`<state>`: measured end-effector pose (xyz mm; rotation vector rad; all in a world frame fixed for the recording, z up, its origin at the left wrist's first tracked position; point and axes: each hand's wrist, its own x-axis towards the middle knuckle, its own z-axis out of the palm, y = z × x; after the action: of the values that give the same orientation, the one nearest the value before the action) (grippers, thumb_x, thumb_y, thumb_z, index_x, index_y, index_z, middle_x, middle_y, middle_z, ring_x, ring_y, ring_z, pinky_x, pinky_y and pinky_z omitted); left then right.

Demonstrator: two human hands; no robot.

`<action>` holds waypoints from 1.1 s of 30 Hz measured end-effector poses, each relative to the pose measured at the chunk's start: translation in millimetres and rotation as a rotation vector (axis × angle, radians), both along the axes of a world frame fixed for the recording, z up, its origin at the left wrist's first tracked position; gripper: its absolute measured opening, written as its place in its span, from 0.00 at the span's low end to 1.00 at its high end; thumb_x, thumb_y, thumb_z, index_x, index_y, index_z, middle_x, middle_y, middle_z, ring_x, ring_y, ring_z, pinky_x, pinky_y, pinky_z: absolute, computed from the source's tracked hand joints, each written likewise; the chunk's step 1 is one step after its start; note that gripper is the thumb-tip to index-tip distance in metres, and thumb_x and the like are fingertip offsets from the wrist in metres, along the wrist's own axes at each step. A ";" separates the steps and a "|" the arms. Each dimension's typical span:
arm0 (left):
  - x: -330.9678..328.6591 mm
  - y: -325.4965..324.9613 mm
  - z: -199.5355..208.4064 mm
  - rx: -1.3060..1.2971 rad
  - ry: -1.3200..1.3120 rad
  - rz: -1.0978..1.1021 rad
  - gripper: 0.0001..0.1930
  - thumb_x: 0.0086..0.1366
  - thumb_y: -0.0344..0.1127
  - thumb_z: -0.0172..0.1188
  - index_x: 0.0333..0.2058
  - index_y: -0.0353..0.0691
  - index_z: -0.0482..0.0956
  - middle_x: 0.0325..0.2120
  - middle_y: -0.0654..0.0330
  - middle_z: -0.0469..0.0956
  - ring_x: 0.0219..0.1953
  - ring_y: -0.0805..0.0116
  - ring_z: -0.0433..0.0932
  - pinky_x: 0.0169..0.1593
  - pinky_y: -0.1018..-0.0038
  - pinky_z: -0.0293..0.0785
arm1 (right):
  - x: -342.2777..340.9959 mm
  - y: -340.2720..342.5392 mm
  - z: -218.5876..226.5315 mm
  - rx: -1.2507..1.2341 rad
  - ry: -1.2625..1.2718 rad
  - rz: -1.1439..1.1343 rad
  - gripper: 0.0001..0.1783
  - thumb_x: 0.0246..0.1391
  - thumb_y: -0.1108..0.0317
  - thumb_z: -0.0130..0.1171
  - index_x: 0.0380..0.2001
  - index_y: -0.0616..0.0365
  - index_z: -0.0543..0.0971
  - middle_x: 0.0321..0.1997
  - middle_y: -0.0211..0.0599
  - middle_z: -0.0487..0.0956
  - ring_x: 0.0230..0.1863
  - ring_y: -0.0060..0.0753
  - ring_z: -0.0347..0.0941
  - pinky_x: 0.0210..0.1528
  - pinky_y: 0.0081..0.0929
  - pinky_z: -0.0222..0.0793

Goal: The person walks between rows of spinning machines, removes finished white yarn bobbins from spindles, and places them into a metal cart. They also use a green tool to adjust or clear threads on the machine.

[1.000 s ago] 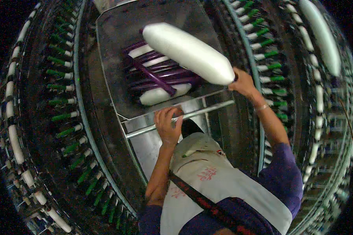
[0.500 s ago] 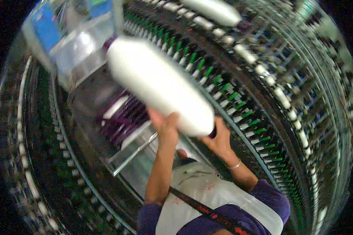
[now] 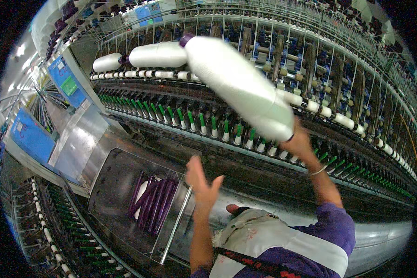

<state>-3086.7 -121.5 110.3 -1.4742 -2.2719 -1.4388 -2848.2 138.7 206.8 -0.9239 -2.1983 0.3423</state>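
Observation:
My right hand (image 3: pixel 301 144) grips the lower right end of a big white roving bobbin (image 3: pixel 238 85), held tilted in front of the spinning frame. A purple tube end sticks out at the bobbin's upper left, close to another white bobbin (image 3: pixel 157 54) on the frame. The right fingers are partly hidden at the bobbin's end. Off to the left and lower, my left hand (image 3: pixel 201 180) is open with its thumb spread and holds nothing. Nearest to it is the metal bar (image 3: pixel 177 224) of a dark cart (image 3: pixel 109 185) holding several purple tubes (image 3: pixel 155 204).
A row of green-tipped spindles (image 3: pixel 213 127) with white yarn runs along the frame under white rollers (image 3: pixel 310 105). One more white bobbin (image 3: pixel 107 62) lies at the far left. Another spindle row (image 3: pixel 78 231) stands at lower left; blue panels (image 3: pixel 32 134) mark machine ends.
My left hand has let go of the bobbin and dropped away. My right hand has carried the bobbin up and toward the frame. The view has turned, showing more of the frame.

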 end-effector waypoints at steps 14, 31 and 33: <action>-72.2 -213.6 -244.5 -0.638 0.349 0.733 0.33 0.40 0.37 0.72 0.48 0.39 0.73 0.48 0.51 0.75 0.49 0.51 0.73 0.49 0.56 0.67 | 72.2 176.4 124.6 0.421 -0.594 -0.405 0.35 0.47 0.72 0.62 0.61 0.53 0.67 0.48 0.53 0.80 0.47 0.58 0.77 0.44 0.48 0.73; 113.8 -184.4 -179.0 -0.701 -0.242 0.806 0.32 0.32 0.29 0.70 0.44 0.43 0.73 0.41 0.58 0.70 0.45 0.54 0.69 0.58 0.54 0.59 | -356.2 -221.1 -389.2 -0.238 -1.294 1.312 0.17 0.52 0.69 0.56 0.46 0.60 0.81 0.52 0.48 0.79 0.52 0.50 0.76 0.55 0.38 0.71; 149.5 -184.9 -179.9 -0.742 -0.263 0.750 0.33 0.33 0.29 0.70 0.44 0.43 0.73 0.41 0.57 0.70 0.46 0.53 0.69 0.58 0.52 0.58 | -342.5 -236.0 -460.0 -0.024 -1.729 1.360 0.19 0.54 0.70 0.52 0.48 0.62 0.79 0.57 0.49 0.77 0.56 0.50 0.74 0.58 0.39 0.69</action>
<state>-2937.2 -306.4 -69.6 -0.3326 -3.1931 -0.6108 -3190.7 -97.3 -253.3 1.0315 -4.0855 0.0733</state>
